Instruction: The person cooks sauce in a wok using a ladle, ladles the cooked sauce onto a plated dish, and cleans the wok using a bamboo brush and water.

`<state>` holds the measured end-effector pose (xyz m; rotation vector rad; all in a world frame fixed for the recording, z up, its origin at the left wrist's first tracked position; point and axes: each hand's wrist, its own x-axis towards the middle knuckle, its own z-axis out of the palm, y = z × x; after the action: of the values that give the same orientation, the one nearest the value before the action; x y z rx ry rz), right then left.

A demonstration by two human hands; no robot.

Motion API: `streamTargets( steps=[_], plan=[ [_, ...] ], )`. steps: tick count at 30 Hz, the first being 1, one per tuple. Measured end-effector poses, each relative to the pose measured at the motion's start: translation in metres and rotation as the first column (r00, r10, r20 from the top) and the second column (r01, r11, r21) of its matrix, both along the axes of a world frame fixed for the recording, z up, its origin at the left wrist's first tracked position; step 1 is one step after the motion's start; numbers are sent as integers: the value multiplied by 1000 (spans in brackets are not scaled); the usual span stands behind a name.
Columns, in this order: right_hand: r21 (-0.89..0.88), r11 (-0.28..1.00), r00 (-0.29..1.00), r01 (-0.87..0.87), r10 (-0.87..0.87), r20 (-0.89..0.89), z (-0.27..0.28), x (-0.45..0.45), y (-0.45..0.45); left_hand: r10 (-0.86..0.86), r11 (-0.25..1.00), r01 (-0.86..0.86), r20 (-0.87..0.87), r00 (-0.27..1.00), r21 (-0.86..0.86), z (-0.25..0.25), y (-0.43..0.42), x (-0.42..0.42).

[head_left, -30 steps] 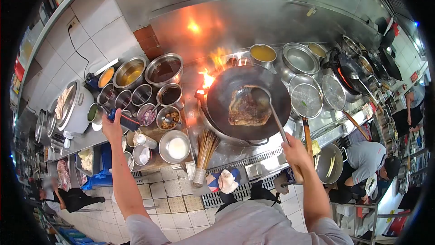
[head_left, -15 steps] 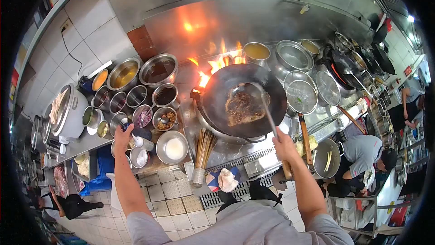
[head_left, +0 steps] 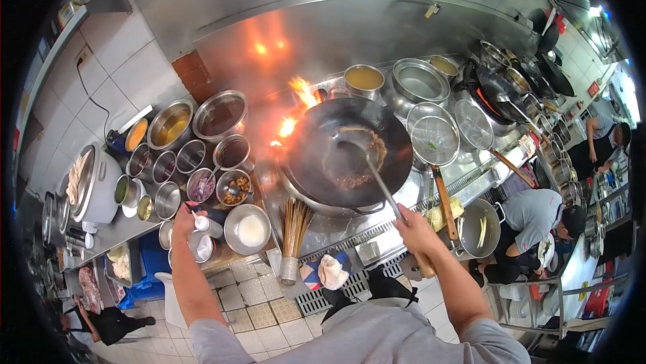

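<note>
My right hand grips the wooden handle of a metal ladle. The ladle's bowl end is inside a large dark wok, over brown, partly smoke-veiled food. Over at the left counter, my left hand is closed beside a white-capped bottle and a dark object. What its fingers hold is too small and hidden to name. A bowl of white stuff stands to its right.
Flames rise at the wok's left rear. Pots and a bowl of brown pieces crowd the left counter. A bundle of thin sticks stands before the wok. Strainers lie to its right. A co-worker bends at the right; others are farther off.
My left hand has come down toward the bowls, and the dark object has lowered with it. My right hand has moved the ladle across the wok, and the food has shifted. The flames have shrunk.
</note>
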<state>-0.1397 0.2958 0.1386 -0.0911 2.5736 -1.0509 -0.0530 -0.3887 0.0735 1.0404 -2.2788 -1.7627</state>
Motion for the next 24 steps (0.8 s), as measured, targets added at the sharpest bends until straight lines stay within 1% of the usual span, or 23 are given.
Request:
streamTargets(
  steps=[1, 2, 3, 4, 5, 6, 7, 9, 10, 11, 12, 13, 14, 15, 16, 17, 18, 19, 20, 21, 22, 23, 24],
  plan=[
    [-65, 996, 980, 59, -45, 193, 40, 4, -5, 4, 996, -1, -31, 1000, 92, -1, -2, -1],
    [-116, 985, 921, 128, -74, 383, 61, 6, -7, 9, 994, -4, -47, 999, 114, 0, -2, -1],
    [-105, 994, 976, 39, -16, 217, 33, 1, 5, 16, 991, -8, -61, 998, 136, 3, -1, 0],
    [-48, 999, 999, 22, -20, 40, 14, -6, 9, 24, 987, -13, -71, 997, 158, 7, -1, 4],
    [11, 1000, 990, 15, -14, -138, -1, -13, 12, -5, 976, 3, 9, 1000, 219, 17, -2, 7],
    [69, 997, 950, 20, 3, -314, -13, -16, 13, -5, 979, 6, -8, 1000, 202, 20, 0, 13],
    [133, 989, 935, 63, -12, -355, -22, -18, 9, -5, 983, 11, -30, 1000, 184, 20, -1, 17],
    [50, 998, 958, 33, -18, -286, -36, -5, 7, 26, 984, -18, -46, 999, 176, 29, 4, 27],
    [8, 1000, 968, 19, -16, -251, -28, 1, 0, 92, 984, -71, -123, 988, 163, 32, 8, 32],
    [-62, 997, 997, 34, -39, -72, -16, 8, 2, 156, 980, -126, -199, 967, 155, 34, 13, 39],
    [-111, 991, 992, 73, -61, 107, 7, 16, 0, 215, 972, -180, -272, 938, 149, 36, 17, 47],
    [-132, 983, 966, 126, -91, 244, 37, 24, -1, 261, 965, -256, -363, 895, 64, 38, 22, 57],
    [-146, 973, 920, 179, -113, 375, 50, 26, 0, 293, 942, -336, -455, 841, -14, 39, 27, 69],
    [-119, 988, 985, 93, -74, 158, 27, 28, 14, 309, 904, -418, -549, 777, -84, 43, 34, 82],
    [-47, 998, 997, 31, -35, -72, 4, 30, 27, 272, 948, -319, -584, 765, 23, 59, 65, 99],
    [12, 998, 986, 54, -51, -157, -1, 29, 34, 241, 970, -210, -620, 746, 124, 76, 106, 120],
    [69, 994, 968, 80, -61, -242, -6, 26, 41, 117, 971, 29, -573, 811, 238, 75, 133, 147],
    [47, 994, 962, 102, -87, -257, -17, 23, 47, -8, 968, 140, -534, 846, 207, 70, 181, 167],
    [46, 997, 966, 65, -51, -252, -20, 22, 50, -130, 919, 228, -301, 945, 321, 57, 217, 187],
    [46, 999, 968, 25, -13, -249, -22, 19, 53, -354, 847, 286, 74, 932, 447, 54, 265, 182],
    [47, 999, 969, -15, 26, -246, -24, 17, 58, -598, 643, 444, 47, 800, 624, 34, 311, 174],
    [-9, 996, 956, -86, 80, -283, -28, 16, 64, -773, 406, 568, -62, 631, 716, -1, 357, 168],
    [5, 995, 967, -96, 95, -237, -22, 22, 64, -868, 304, 563, -20, 497, 768, -26, 412, 157]
  ],
)
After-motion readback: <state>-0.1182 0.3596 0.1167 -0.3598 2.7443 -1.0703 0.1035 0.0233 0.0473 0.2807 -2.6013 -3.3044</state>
